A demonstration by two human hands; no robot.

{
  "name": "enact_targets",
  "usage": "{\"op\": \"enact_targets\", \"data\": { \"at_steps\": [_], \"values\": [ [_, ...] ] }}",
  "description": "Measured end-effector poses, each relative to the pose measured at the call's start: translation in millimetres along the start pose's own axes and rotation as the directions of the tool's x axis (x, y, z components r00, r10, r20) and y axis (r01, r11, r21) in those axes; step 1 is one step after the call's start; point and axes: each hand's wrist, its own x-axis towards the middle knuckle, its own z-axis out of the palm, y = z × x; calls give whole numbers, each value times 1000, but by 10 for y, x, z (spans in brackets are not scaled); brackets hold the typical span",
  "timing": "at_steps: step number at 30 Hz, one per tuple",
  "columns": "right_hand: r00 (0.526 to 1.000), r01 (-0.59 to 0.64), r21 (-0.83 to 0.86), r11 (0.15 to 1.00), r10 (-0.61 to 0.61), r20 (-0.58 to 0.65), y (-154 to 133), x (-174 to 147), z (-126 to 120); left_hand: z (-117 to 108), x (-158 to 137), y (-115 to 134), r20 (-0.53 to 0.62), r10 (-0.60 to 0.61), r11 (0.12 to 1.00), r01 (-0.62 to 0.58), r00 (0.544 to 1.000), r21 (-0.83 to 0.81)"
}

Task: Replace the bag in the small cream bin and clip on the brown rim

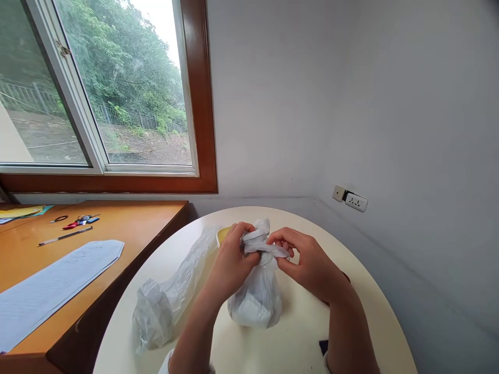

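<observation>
A white plastic bag [255,304] with something pale inside it is between my hands over the round table. Its top is gathered and twisted into a loop. My left hand [234,254] is closed around the gathered neck, thumb in front and fingers behind. At the other side, my right hand [306,257] pinches the end of a twisted strip of the same bag between thumb and fingers. Another crumpled, see-through plastic bag [156,311] lies to the left, stretching back toward a yellow item with a pale rim [222,235], which my left hand partly hides.
The cream round table [128,291] stands against the wall. Beside it on the left is a wooden desk [144,223] with papers [66,280], a pen [65,236] and a bunch of keys [81,222]. A small dark item [323,346] lies near my right forearm.
</observation>
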Motion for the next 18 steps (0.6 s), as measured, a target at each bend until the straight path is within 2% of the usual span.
{"op": "enact_targets", "data": {
  "at_steps": [6,9,12,15,18],
  "values": [
    [969,81,78,994,-96,226,-118,-66,11,39,-5,-35,-139,180,984,-177,974,34],
    [944,134,126,983,-166,284,-162,-79,7,50,-14,-25,-179,169,984,-175,969,-16],
    [957,108,198,974,-156,243,-134,-55,-8,44,-14,-13,-152,115,983,-134,982,-123],
    [994,11,202,979,-33,108,-59,-9,-11,24,-5,-2,-110,87,963,-111,990,-246],
    [994,-110,139,984,106,37,10,37,15,-8,-4,10,-42,27,933,-40,999,-357]
  ]
}}
